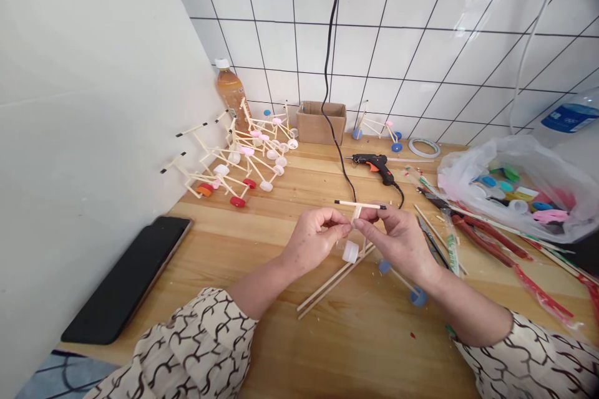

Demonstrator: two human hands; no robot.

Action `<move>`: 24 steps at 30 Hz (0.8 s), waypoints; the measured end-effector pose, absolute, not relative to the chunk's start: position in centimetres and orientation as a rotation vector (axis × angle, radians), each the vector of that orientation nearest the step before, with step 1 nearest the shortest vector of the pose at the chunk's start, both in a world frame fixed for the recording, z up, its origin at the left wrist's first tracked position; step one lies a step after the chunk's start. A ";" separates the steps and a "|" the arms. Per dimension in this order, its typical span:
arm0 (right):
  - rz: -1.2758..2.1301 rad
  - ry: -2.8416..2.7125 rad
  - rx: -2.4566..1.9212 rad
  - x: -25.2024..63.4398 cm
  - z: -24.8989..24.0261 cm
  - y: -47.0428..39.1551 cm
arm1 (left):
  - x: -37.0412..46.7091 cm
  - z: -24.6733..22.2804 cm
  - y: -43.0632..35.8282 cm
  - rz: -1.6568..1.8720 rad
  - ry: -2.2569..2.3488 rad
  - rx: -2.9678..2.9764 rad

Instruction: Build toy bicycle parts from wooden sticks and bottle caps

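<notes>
Both hands meet over the middle of the table at a small stick frame (359,205), whose top crossbar has black ends. My left hand (311,240) pinches the frame's upright from the left, thumb and forefinger together. From the right, my right hand (397,240) pinches the same upright just below the crossbar. Below the fingers are a white bottle cap (350,252) and two loose wooden sticks (327,285). Under and beyond my right hand, blue caps (418,296) sit on a thin stick. The frame's lower part is partly hidden by my fingers.
Several finished stick models (243,151) stand at the back left by a bottle (230,90). A black phone (128,277) lies left. Behind are a cardboard box (321,124), a glue gun (374,165) and a tape roll (423,148). Pliers (486,238) and a bag of caps (515,187) lie right.
</notes>
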State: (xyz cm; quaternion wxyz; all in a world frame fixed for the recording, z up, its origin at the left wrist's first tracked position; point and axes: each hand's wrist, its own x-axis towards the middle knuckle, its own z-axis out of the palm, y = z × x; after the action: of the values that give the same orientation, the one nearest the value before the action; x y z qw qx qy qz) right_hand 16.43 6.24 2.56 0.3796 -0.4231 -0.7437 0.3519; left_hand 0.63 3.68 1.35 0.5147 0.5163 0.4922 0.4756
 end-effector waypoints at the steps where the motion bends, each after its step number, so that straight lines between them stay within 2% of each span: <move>1: 0.894 -1.901 -1.080 16.4 2.6 6.2 | 0.6 1.3 3.7 1.142 1.186 1.245; 9: 0.929 -1.912 -1.055 16.5 2.4 6.5 | 0.6 1.3 3.6 1.175 1.202 1.323; 17: 0.764 -1.769 -0.997 17.1 2.0 6.2 | -0.5 1.2 3.6 1.570 1.392 1.752; 24: 1.700 -1.464 -0.854 16.8 2.4 5.4 | -1.4 0.8 3.6 1.770 1.302 2.354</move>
State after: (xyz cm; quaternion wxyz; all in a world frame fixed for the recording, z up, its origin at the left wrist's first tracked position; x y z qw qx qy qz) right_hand 16.76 5.40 2.41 0.3621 -0.3314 -0.5685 0.6602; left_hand -1.42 3.64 0.78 -0.0391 0.7304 0.4042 0.5492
